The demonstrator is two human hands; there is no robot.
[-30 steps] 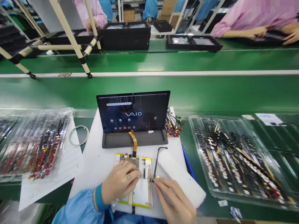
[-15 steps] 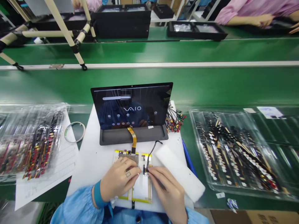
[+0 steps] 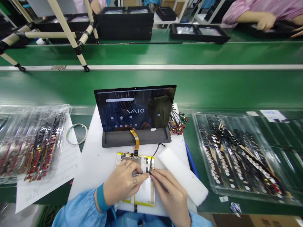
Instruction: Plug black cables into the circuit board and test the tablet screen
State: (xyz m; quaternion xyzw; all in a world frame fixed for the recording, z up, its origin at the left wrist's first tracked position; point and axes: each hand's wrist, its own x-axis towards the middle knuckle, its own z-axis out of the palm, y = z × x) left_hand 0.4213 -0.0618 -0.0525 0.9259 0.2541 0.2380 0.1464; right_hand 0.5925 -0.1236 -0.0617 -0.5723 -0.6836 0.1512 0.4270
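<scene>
On the white work table [image 3: 93,165]: 2 hands and 1 tablet body [image 3: 144,189] lying flat, yellow-edged, internals showing, directly in front of the person. 1 orange ribbon cable [image 3: 134,142] runs from it up to 1 lit screen [image 3: 134,108] with a VAIO logo, which stands in 1 gray stand [image 3: 136,137]. Left hand [image 3: 123,183] is narrow, thumb and fingers pinched on 1 small dark part [image 3: 137,172] on the tablet body; too small to identify. Right hand [image 3: 169,192] is narrow too, fingertips [image 3: 156,176] pinching the end of 1 thin black cable [image 3: 153,156] at the tablet body, the cable curving up toward the gray stand. Hands are just apart. Right of the tablet body: 1 white foam block [image 3: 182,175]. Behind that: 1 bunch of small wired connectors [image 3: 177,124]. Left of the table: 1 transparent tray of cables [image 3: 33,145], partly over 1 grid paper sheet [image 3: 56,170], and 1 wire loop [image 3: 76,134]. Right of the table: 1 larger transparent tray of cables [image 3: 236,157]. Beyond: green conveyor belts [image 3: 151,80], at least 3 black trays [image 3: 125,23], and 1 co-worker's hand [image 3: 265,21] in a pink sleeve at top right, working at a far tray.
</scene>
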